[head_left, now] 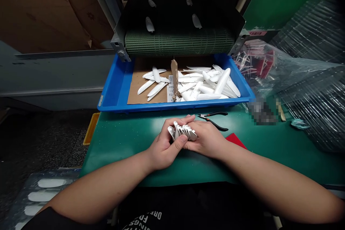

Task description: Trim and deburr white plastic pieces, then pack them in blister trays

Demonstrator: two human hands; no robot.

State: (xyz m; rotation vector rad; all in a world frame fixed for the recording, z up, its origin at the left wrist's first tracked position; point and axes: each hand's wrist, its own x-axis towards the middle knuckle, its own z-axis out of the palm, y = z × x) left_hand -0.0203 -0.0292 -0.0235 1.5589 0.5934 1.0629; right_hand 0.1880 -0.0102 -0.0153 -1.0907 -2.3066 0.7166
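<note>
- Left hand (pixel 164 147) and right hand (pixel 208 138) meet above the near half of the green table (pixel 121 133).
- Between them, a bunch of slim white plastic pieces (pixel 183 133), packed side by side, ends facing the wearer.
- Left fingers curl round the bunch, thumb pressed along its near side; right fingers close on its right end, partly hidden.
- Diagonal cutters (pixel 219 126) lie just beyond the right hand, handles spread.
- Red flat piece (pixel 235 141) partly under the right forearm.
- Blue tray (pixel 175 106) at the table's far side; cardboard divider (pixel 174 79) stands in it, a few white covers (pixel 156 74) left of it, a larger heap (pixel 222 81) right.
- Green conveyor belt (pixel 179 45) ends above the tray; paired white parts (pixel 196 21) ride on it in two rows.
- Clear plastic bag (pixel 285 59) at right, red and white bits inside.
</note>
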